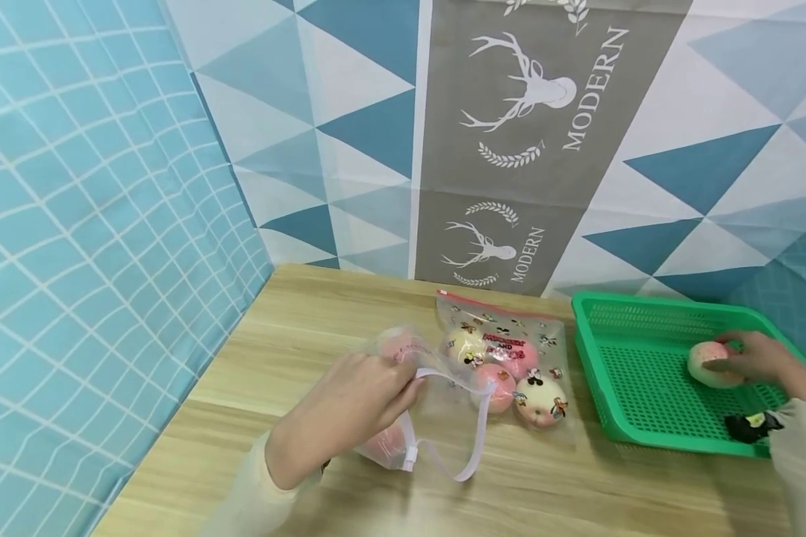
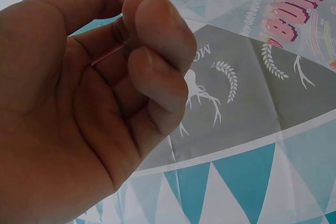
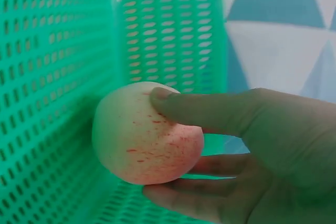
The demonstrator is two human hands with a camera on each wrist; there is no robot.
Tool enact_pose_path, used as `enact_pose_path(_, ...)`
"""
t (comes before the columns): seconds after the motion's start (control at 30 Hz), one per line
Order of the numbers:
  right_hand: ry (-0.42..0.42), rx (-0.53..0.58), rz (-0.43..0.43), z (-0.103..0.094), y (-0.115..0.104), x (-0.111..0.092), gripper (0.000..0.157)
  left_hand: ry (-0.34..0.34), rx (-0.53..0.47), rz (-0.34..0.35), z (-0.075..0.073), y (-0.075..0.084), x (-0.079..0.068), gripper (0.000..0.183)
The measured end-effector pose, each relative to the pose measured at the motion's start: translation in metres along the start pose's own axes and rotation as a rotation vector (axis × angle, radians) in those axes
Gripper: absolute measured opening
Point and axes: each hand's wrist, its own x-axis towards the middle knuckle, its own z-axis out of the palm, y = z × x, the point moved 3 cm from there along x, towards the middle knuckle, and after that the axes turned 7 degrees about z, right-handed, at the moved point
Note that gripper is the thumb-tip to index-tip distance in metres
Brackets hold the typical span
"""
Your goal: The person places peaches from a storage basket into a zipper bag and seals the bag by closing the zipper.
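Note:
My left hand (image 1: 352, 403) pinches the rim of a clear zip bag (image 1: 470, 462) with a white zip strip. Its mouth gapes toward the right, and pink peaches (image 1: 384, 445) show through the film, partly behind the hand. In the left wrist view the fingers curl in at the bag's edge, where pink lettering (image 2: 299, 17) is printed. Over at the right, my right hand (image 1: 759, 358) grips a cream-and-pink peach (image 3: 142, 135) inside the green basket (image 1: 594, 373), thumb on one side and fingers on the other.
A second clear bag (image 1: 460, 399), red zip (image 1: 470, 302) along its top, lies between the first bag and the basket with several pink and cream fruits inside. A black item (image 1: 748, 426) is beside the right cuff. Patterned cloth (image 1: 363, 149) backs the wooden table (image 1: 295, 328).

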Motion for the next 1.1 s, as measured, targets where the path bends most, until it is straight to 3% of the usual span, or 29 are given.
enact_pose_path(0.3, 0.122, -0.116, 0.025, -0.027, -0.034, -0.013, 0.083, 0.022, 0.018, -0.008, -0.003, -0.001, -0.002, 0.019)
enact_pose_path(0.47, 0.193, -0.118, -0.024, -0.019, -0.051, -0.034, 0.080, 0.006, 0.007, -0.009, -0.002, 0.000, -0.002, 0.018)
enact_pose_path(0.9, 0.354, -0.045, -0.156, 0.003, -0.129, -0.088, 0.075, -0.005, 0.002, -0.010, 0.000, 0.002, -0.003, 0.022)
enact_pose_path(1.1, 0.499, -0.046, -0.264, 0.011, -0.161, -0.116, 0.071, 0.021, 0.010, 0.022, 0.001, 0.003, -0.002, 0.025)
